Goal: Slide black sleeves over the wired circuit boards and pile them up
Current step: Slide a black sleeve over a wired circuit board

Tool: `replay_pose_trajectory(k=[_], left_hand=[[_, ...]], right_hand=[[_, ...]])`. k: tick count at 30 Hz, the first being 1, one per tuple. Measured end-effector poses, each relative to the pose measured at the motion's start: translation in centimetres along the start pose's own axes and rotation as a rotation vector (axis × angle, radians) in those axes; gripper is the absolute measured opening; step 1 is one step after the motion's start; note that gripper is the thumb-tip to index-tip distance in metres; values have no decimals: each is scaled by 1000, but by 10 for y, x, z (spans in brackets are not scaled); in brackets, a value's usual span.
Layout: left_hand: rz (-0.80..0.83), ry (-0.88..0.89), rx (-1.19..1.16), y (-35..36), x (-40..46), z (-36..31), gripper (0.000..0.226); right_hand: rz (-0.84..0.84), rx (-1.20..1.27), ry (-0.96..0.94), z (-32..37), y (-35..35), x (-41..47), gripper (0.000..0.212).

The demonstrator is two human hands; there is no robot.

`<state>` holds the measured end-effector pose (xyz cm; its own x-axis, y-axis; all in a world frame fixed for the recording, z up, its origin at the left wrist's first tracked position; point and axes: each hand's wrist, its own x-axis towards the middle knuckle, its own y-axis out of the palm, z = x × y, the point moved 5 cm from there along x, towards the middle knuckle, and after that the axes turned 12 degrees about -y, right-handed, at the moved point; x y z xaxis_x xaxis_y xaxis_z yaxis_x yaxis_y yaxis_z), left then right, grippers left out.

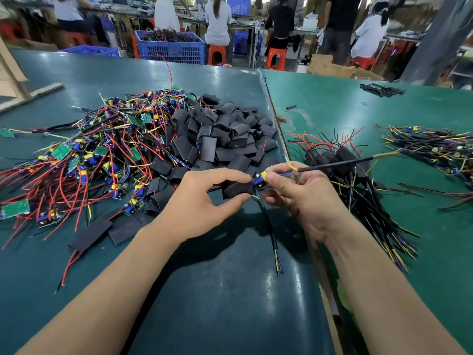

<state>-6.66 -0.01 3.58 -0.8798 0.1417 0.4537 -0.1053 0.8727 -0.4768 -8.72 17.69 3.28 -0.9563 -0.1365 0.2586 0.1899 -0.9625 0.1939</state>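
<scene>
- Black, matte and flattened into a short tube, one sleeve (236, 189) sits between both hands above the near middle of the bench (230, 290); the bench surface is dark green, smooth and glossy.
- The left hand (202, 201) pinches the sleeve between curled thumb and fingertips.
- The right hand (302, 196) pinches the exposed end of a wired circuit board (261, 179), where blue and yellow parts show at the sleeve's mouth; the rest of the board is hidden inside.
- Thin black-jacketed leads (268, 226) with yellow and blue cores trail from the board toward the near edge; another lead runs off to the right.
- A heap of loose black sleeves (225, 131), soft and creased, lies just beyond the hands.
- Left of it lies a tangle of bare boards (97, 149): green rectangles, red, yellow and black wires.
- To the right, a pile of sleeved boards (340, 160) rests on a lighter green bench mat, wires fanned outward.
- Blue plastic lattice crate (170, 47) stands beyond the bench.
</scene>
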Motion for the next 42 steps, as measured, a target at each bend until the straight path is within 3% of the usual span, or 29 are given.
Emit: replay_pose_trajectory(k=[4, 10, 17, 30, 37, 42], left_hand=[[7, -22, -98, 3, 0, 1, 29], [23, -9, -212, 3, 0, -4, 29], [-25, -26, -223, 3, 0, -5, 25], [-19, 58, -116, 4, -3, -14, 26], [-117, 101, -14, 1, -4, -19, 24], [-144, 118, 32, 0, -4, -23, 29]], right_hand=[[-11, 82, -6, 2, -2, 1, 17], [-17, 146, 7, 2, -2, 0, 11], [-12, 53, 13, 2, 2, -3, 20], [0, 3, 53, 3, 7, -7, 26], [118, 59, 139, 5, 17, -12, 36], [132, 159, 163, 4, 23, -13, 29]])
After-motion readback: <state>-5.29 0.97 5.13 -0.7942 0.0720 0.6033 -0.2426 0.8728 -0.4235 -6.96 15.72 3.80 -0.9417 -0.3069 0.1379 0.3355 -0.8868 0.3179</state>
